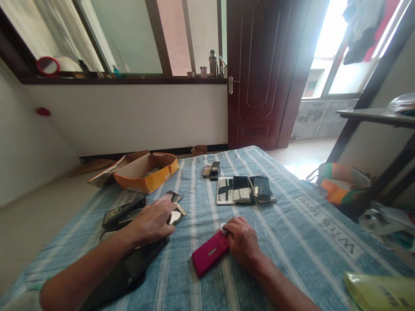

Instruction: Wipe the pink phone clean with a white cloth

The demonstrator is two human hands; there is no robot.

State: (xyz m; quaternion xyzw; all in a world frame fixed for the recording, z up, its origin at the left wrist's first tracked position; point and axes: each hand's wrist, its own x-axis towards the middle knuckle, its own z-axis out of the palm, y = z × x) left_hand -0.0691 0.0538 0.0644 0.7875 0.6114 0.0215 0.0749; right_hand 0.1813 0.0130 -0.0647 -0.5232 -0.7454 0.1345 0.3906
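Observation:
A magenta mobile phone [210, 253] with a small logo lies slanted, back up, on the striped bed cover. My right hand [243, 242] is closed on its upper right end, beside a small white piece [223, 228] that I cannot make out. My left hand [152, 222] reaches over a heap of phones, its fingers bent down close to a gold-edged phone [178, 213]; whether it grips anything is hidden. Dark phones [123, 211] lie left of that hand. Below its wrist is a large black tablet-like slab [129, 268], partly covered by my forearm.
An open orange cardboard box [145, 172] stands at the far left of the bed. Several phones and tablets [241, 190] lie in a row at centre right, with two small keypad phones [211, 170] behind. A yellow-green packet [379, 291] lies at the near right. Beyond stands a dark red door [256, 77].

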